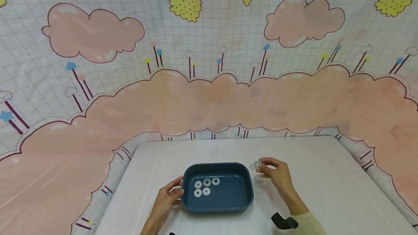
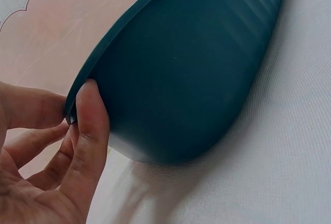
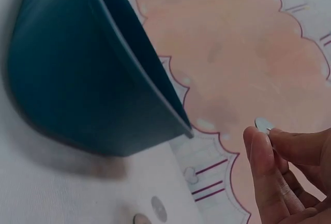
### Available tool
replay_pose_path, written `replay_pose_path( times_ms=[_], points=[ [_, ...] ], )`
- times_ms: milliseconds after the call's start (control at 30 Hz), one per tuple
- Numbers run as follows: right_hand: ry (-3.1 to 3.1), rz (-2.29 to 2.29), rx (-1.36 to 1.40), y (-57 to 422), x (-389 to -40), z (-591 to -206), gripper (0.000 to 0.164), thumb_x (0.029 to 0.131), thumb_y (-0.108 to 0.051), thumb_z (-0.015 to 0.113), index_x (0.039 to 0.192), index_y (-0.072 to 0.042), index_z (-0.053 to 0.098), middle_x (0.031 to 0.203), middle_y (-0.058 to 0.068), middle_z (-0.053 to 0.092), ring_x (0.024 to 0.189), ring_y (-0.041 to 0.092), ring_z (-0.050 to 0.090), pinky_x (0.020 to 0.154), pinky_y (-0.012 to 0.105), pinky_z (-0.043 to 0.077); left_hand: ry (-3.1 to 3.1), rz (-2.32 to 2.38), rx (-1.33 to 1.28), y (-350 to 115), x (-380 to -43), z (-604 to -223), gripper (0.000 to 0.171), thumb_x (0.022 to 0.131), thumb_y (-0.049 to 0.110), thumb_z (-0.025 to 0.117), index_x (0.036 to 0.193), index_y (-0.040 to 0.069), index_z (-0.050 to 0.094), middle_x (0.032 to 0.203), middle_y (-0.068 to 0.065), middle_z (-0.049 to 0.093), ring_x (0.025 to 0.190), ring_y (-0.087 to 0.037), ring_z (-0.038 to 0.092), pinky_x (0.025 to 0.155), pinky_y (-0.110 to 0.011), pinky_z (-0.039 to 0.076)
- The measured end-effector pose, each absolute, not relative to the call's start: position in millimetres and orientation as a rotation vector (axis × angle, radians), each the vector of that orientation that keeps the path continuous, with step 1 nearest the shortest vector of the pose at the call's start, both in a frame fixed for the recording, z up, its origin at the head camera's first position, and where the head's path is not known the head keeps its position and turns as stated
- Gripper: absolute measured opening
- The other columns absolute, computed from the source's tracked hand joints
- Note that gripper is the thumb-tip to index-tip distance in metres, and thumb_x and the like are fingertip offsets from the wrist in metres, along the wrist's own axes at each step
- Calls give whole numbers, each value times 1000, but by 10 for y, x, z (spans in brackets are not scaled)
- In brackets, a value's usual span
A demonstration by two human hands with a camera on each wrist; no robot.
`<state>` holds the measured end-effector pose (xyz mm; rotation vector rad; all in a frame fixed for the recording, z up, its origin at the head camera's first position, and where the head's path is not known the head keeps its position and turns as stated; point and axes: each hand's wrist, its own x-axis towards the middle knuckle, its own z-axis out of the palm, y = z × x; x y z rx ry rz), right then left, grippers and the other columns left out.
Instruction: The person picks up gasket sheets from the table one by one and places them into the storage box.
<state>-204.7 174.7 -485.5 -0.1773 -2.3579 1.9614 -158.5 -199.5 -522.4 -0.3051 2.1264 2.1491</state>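
A dark blue plastic tray (image 1: 228,191) with a raised rim stands on the white table. Several flat metal washers (image 1: 206,191) lie in its left half, in two rows. My left hand (image 1: 164,200) grips the tray's left rim between thumb and fingers; the left wrist view shows the thumb against the outer wall (image 2: 176,69). To the right of the tray, my right hand (image 1: 277,176) pinches one washer (image 3: 263,125) by its edge between thumb and fingertips, raised above the table. Below that hand, more washers (image 1: 259,178) lie on the tabletop, partly hidden by its fingers.
White cloth covers the table (image 1: 156,162). Behind it hangs a patterned backdrop (image 1: 209,100) with pink clouds and yellow shapes. A black strap-like piece (image 1: 284,221) sits at the right wrist, beside a pale yellow sleeve (image 1: 308,224).
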Motion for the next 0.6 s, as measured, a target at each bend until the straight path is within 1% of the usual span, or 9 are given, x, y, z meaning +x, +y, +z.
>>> replay_pose_path(
  times_ms=[300, 433, 600],
  points=[
    [-2315, 2053, -109, 1586, -1989, -4749, 25, 90, 0, 66, 114, 5, 67, 106, 22, 64, 80, 20, 75, 71, 27, 60, 2123, 2158, -283, -2011, -1583, -5251, 52, 89, -1, 64, 139, 3, 53, 118, -10, 53, 86, -12, 63, 58, -28, 53],
    [-2324, 2081, -94, 1515, -1976, -4732, 26, 89, 0, 66, 114, 5, 67, 105, 20, 65, 80, 22, 75, 72, 27, 60, 2134, 2155, -281, -2009, -1579, -5256, 52, 89, -1, 64, 139, 2, 53, 117, -10, 53, 86, -12, 62, 57, -28, 53],
    [-2303, 2152, -59, 1437, -1961, -4713, 27, 89, 3, 65, 116, 9, 65, 103, 19, 65, 78, 22, 74, 70, 27, 60, 2135, 2154, -296, -2002, -1580, -5252, 51, 88, -1, 65, 139, 2, 54, 117, -10, 53, 87, -12, 62, 58, -28, 53]
  ],
)
